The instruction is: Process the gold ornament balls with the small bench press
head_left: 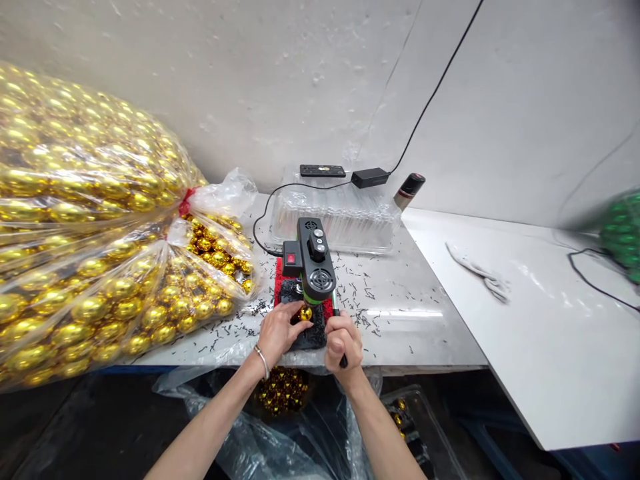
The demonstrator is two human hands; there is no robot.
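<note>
A small black machine (315,257) stands on the metal tabletop, over a black and red fuzzy pad (311,337). Under its round head sits a shiny gold ball (305,313). My left hand (280,330), with a bracelet at the wrist, holds this ball between thumb and fingers. On the machine's right side, my right hand (344,341) is wrapped round the black grip of a lever (343,361). A cable runs from the machine's switch box (291,259) to a black power adapter (370,177).
Large clear bags of gold balls (90,200) fill the left. Behind the machine lies a clear plastic tray (335,220), beside a dark can (410,190). A glove (477,270) lies on the white table (540,347). Gold balls (283,390) sit below the table edge.
</note>
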